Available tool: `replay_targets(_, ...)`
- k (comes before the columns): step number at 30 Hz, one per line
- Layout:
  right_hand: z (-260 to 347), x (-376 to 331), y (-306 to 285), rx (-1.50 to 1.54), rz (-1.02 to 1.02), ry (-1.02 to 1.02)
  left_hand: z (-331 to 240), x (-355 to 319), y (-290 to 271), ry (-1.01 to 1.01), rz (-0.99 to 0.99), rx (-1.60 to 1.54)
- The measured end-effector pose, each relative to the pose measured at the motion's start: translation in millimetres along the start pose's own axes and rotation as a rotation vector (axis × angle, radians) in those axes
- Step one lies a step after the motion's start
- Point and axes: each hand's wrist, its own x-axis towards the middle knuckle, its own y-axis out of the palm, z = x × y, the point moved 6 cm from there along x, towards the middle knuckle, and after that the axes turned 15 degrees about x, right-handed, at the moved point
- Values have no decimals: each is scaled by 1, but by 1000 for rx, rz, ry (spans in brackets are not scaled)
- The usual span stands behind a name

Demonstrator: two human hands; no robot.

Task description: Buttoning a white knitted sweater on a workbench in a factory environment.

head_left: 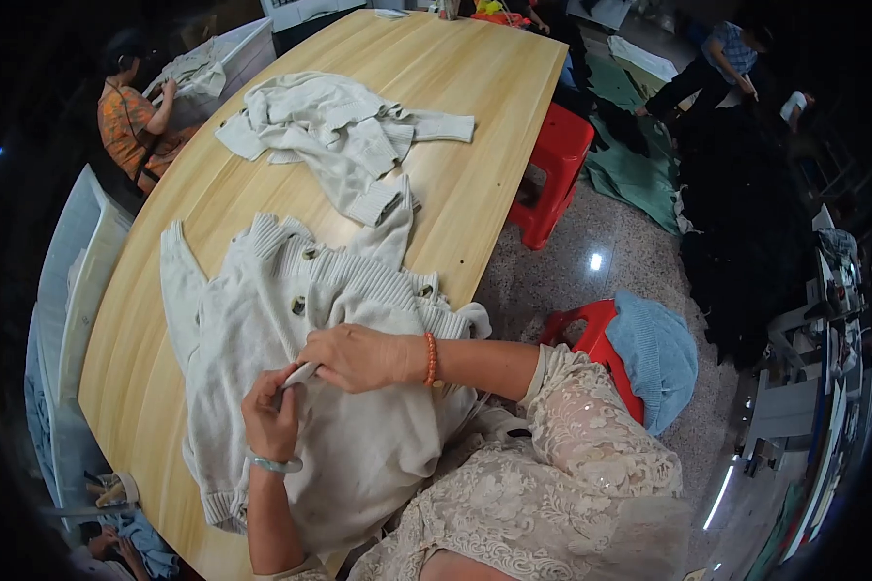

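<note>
A cream knitted cardigan [358, 474] with ribbed edges and large dark buttons lies spread on the near part of the table, its lower side hanging toward my lap. My left hand [270, 414], with a pale bangle at the wrist, pinches a small fold of the knit between thumb and fingers. Right beside it, my right hand [358, 356], wearing an orange bead bracelet, is closed on the same fold from the other side. A dark button [298, 304] shows just above my hands. Whatever lies inside the fold is hidden by my fingers.
Another cream knitted garment [310, 121] lies crumpled farther up the wooden table [475, 73]. Red stools [560, 160] stand at the right, one bearing a blue knit [655, 353]. White bins [92, 281] line the left side. Other people work at far left, lower left and upper right.
</note>
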Motion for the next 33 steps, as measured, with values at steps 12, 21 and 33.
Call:
replay_targets(12, 3, 2, -15, 504, 8, 165, 13, -4, -4, -359, 282, -440)
replay_targets(21, 36, -7, -1, 290, 199, 51, -5, -24, -17, -156, 260, -159)
replay_targets(33, 25, -23, -9, -301, 126, 91, -56, -12, -20, 329, -151, 493)
